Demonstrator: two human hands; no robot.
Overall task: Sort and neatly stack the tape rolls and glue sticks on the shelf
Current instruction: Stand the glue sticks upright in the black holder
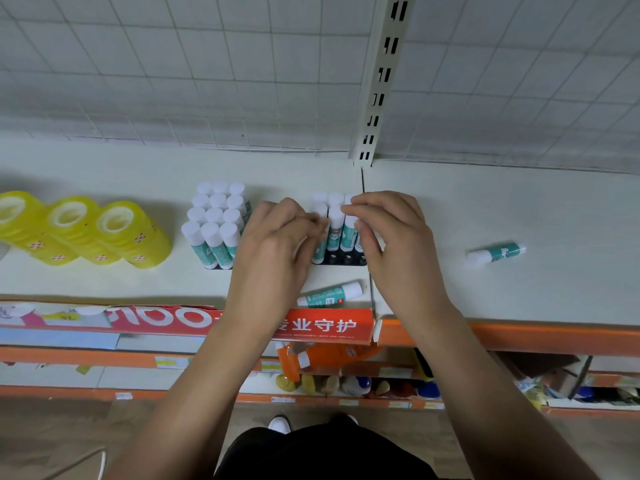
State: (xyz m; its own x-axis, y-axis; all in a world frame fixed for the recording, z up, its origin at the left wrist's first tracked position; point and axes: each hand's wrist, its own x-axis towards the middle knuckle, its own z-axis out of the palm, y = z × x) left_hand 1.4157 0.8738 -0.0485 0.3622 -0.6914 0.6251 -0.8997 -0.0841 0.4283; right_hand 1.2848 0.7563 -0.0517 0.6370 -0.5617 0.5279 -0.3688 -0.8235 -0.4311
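Several teal-and-white glue sticks (335,227) stand upright in a black holder tray (341,259) at the middle of the white shelf (485,209). My left hand (273,244) curls its fingers round the sticks on the tray's left side. My right hand (391,237) pinches a stick's white cap on the right side. A second, full block of glue sticks (216,223) stands just to the left. One loose glue stick (330,295) lies near the shelf's front edge, another loose glue stick (496,252) lies far right. Three stacks of yellow tape rolls (86,233) stand at the left.
A wire grid back panel (207,81) and a slotted upright post (381,81) rise behind the shelf. Red and orange price strips (322,325) line the front edge. Lower shelves hold an orange bottle (332,355) and mixed goods. My shoes show at the bottom.
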